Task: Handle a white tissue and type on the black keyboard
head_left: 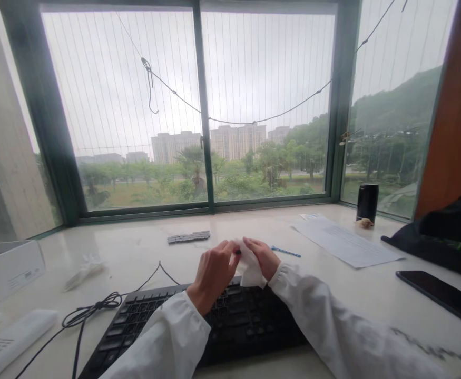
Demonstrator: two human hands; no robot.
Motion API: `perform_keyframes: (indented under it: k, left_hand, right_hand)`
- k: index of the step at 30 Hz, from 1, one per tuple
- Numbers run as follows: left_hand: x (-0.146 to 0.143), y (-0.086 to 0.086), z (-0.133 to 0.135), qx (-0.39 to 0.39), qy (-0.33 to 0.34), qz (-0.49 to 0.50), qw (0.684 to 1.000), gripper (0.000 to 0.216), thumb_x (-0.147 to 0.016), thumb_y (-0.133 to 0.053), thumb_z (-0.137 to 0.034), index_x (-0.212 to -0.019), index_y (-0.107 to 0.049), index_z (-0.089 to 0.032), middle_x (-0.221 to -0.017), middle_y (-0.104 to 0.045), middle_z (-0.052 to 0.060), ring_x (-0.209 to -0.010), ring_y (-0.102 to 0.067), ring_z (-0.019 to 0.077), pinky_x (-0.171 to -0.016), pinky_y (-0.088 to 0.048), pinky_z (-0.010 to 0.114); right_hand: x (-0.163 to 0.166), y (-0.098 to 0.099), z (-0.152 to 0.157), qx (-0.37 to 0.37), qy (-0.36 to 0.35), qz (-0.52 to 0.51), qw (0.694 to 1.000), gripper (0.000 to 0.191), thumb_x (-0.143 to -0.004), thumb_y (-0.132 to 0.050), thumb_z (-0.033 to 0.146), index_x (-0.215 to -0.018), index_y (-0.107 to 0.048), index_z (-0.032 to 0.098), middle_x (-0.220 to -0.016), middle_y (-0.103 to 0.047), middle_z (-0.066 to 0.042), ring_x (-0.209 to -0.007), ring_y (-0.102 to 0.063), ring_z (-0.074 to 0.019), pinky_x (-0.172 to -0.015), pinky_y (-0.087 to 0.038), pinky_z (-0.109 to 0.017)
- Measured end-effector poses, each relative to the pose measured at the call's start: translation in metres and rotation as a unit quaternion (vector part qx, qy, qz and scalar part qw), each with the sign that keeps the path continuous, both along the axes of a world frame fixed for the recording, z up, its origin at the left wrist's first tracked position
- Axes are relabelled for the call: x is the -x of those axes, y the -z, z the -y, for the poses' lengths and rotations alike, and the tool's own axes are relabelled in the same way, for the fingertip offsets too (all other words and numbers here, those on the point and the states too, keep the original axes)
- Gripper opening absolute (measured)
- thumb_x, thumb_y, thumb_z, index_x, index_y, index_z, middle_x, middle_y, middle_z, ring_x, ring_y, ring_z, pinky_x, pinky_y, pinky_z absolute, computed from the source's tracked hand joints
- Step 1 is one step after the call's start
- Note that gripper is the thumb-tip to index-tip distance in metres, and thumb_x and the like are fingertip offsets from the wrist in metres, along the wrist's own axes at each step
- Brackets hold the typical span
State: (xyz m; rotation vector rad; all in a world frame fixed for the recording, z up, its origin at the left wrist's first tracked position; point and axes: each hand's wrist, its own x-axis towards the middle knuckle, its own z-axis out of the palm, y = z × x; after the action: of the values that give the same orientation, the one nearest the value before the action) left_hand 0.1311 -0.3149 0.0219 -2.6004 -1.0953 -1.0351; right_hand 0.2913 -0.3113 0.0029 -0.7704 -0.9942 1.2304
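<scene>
Above the black keyboard (249, 326), my left hand (216, 268) pinches a small black piece (237, 252) that looks like a keycap. A white tissue (251, 268) hangs from my right hand (262, 256), whose fingers are closed on it and press it against the black piece. The two hands nearly meet. Some key positions on the keyboard's left side show bare square sockets. Beyond my hands lie rows of small grey pieces (188, 237), perhaps keycaps, and a thin blue stick (286, 251) rests to the right. My forearms hide part of the keyboard.
At left are a coiled black cable (96, 308), a crumpled clear wrapper (84, 272), a white box (12, 268) and a white packet (17, 337). To the right are a printed sheet (344, 242), a phone (443, 297), a black can (367, 204) and dark cloth (447, 231).
</scene>
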Motion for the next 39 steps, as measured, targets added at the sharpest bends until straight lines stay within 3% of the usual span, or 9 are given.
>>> perform_keyframes:
  k: [9, 16, 24, 30, 39]
  left_hand:
    - [0.007, -0.007, 0.012, -0.011, -0.006, 0.025, 1.000, 0.018, -0.098, -0.042, -0.035, -0.104, -0.057, -0.027, -0.102, -0.068, 0.000, -0.072, -0.065, 0.0162, -0.054, -0.035, 0.025]
    - [0.007, -0.008, 0.014, 0.024, 0.033, 0.073, 0.997, 0.017, -0.096, -0.044, -0.031, -0.110, -0.053, -0.026, -0.105, -0.068, 0.002, -0.073, -0.065, 0.0168, -0.055, -0.038, 0.025]
    - [0.005, -0.003, 0.011, 0.058, 0.076, 0.131, 0.987, 0.013, -0.091, -0.052, -0.024, -0.103, -0.054, -0.027, -0.097, -0.069, -0.002, -0.079, -0.064, 0.0171, -0.065, -0.044, 0.026]
    - [-0.001, 0.002, 0.005, 0.133, 0.113, 0.271, 0.947, 0.021, -0.082, -0.061, -0.014, -0.099, -0.056, -0.025, -0.093, -0.069, -0.003, -0.082, -0.064, 0.0147, -0.072, -0.046, 0.025]
    - [-0.005, 0.000, 0.005, 0.235, 0.148, 0.364, 0.889, 0.022, -0.078, -0.067, -0.017, -0.099, -0.061, -0.022, -0.090, -0.070, -0.001, -0.071, -0.063, 0.0127, -0.059, -0.046, 0.021]
  right_hand:
    - [0.004, -0.012, 0.020, 0.019, -0.094, 0.006, 0.995, 0.038, -0.065, -0.082, 0.041, -0.091, -0.071, 0.016, -0.073, -0.069, -0.002, -0.062, -0.062, -0.0124, -0.060, -0.046, -0.025]
    - [0.002, -0.011, 0.020, 0.025, -0.034, 0.047, 0.998, 0.045, -0.057, -0.087, 0.040, -0.090, -0.070, 0.017, -0.076, -0.072, -0.004, -0.065, -0.065, -0.0155, -0.060, -0.047, -0.027]
    - [-0.005, -0.005, 0.011, 0.077, -0.002, 0.035, 0.996, 0.042, -0.046, -0.092, 0.036, -0.076, -0.068, 0.017, -0.063, -0.070, -0.001, -0.053, -0.062, -0.0131, -0.053, -0.047, -0.025]
    - [-0.003, -0.005, 0.012, 0.071, -0.013, 0.026, 0.997, 0.041, -0.049, -0.091, 0.034, -0.080, -0.070, 0.018, -0.065, -0.072, -0.002, -0.056, -0.065, -0.0151, -0.054, -0.049, -0.026]
    - [-0.007, 0.000, 0.010, 0.050, -0.036, 0.012, 0.998, 0.038, -0.054, -0.089, 0.034, -0.085, -0.073, 0.018, -0.075, -0.074, -0.004, -0.063, -0.067, -0.0167, -0.063, -0.050, -0.029]
